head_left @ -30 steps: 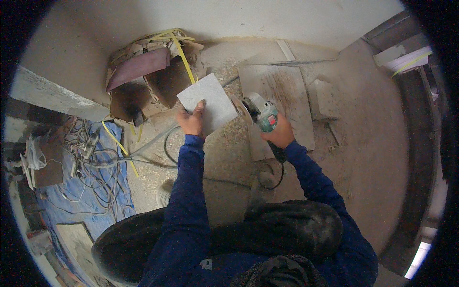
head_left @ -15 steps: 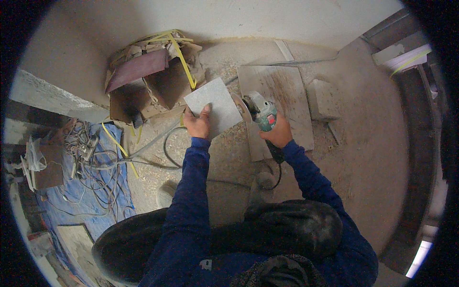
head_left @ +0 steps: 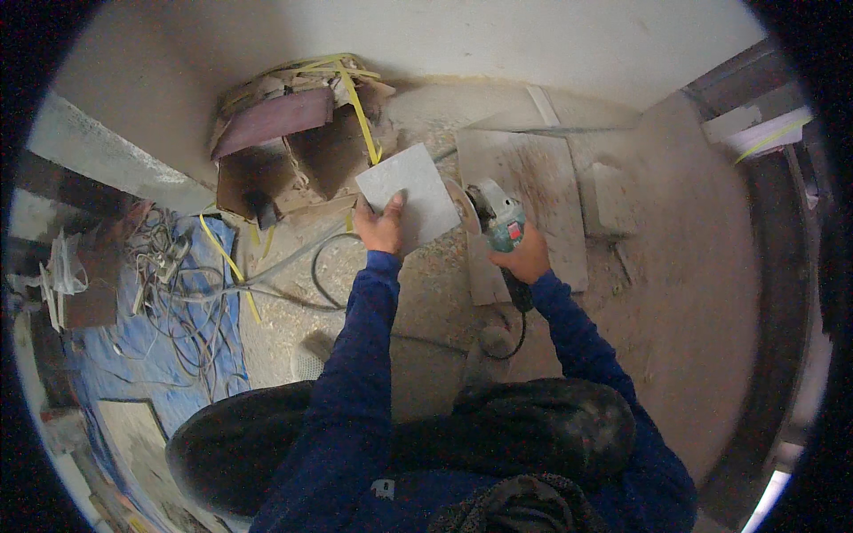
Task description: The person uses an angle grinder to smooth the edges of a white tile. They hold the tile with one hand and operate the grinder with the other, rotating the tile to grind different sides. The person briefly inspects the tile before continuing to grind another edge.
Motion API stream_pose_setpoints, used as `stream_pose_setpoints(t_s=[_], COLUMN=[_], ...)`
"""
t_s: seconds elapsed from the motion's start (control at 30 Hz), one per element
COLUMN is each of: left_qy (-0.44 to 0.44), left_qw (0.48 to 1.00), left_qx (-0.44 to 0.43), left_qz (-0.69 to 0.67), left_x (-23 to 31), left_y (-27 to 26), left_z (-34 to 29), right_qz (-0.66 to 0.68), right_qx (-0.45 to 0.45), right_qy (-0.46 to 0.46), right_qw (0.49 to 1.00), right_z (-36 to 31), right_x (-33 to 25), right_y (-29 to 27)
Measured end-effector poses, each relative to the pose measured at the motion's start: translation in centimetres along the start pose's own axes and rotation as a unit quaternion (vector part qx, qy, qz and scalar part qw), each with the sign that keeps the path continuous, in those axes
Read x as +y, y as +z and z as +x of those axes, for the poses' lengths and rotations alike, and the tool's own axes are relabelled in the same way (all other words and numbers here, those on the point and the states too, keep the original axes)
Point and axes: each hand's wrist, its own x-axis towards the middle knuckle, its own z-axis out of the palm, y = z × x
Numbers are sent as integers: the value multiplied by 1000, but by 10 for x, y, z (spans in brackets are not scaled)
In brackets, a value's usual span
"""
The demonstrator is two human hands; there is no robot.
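Gripped at its near left edge, a light grey tile (head_left: pixel 418 193) is in my left hand (head_left: pixel 381 228), thumb on top and the fingers mostly hidden beneath. My right hand (head_left: pixel 526 255) is wrapped round the body of a green angle grinder (head_left: pixel 506 226). The grinder's disc (head_left: pixel 464 206) stands close against the tile's right edge; whether it touches I cannot tell. A black cord trails from the grinder's back end toward my foot. Below and right of the grinder lies a larger dusty board (head_left: pixel 533 169) with brown streaks.
An open, torn cardboard box (head_left: pixel 258 178) with yellow straps stands by the wall at the far left. Tangled cables (head_left: pixel 182 275) lie on a blue tarp (head_left: pixel 213 338). A pale block (head_left: pixel 613 200) sits right of the board. More cable runs across the gritty floor between my feet.
The whole scene has shifted slightly rightward in view. My left hand still holds the tile and my right the grinder, with the disc remaining beside the tile's right edge.
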Motion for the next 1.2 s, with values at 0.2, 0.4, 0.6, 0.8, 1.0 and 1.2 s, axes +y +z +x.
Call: stream_pose_setpoints(t_s=[0.2,0.4,0.6,0.8,1.0,1.2], left_qy=[-33,-24,-3,-15,-5,-15], left_qw=[999,999,1000,1000,1000,1000], left_qx=[17,20,15,-8,-4,5], left_qz=[33,-21,-19,-21,5,-12], left_x=[5,6,2,-2,-3,4], left_y=[-1,0,-2,-2,-3,1], left_z=[8,11,11,10,10,6], right_qz=[-55,-42,-50,-22,-53,-66], right_qx=[4,4,-1,27,15,10], right_qy=[19,-12,-9,-27,-31,-4], right_qw=[998,999,999,999,998,998], right_z=[1,2,1,0,-1,-4], right_x=[-1,5,5,2,-3,-5], right_y=[1,2,1,2,-3,-4])
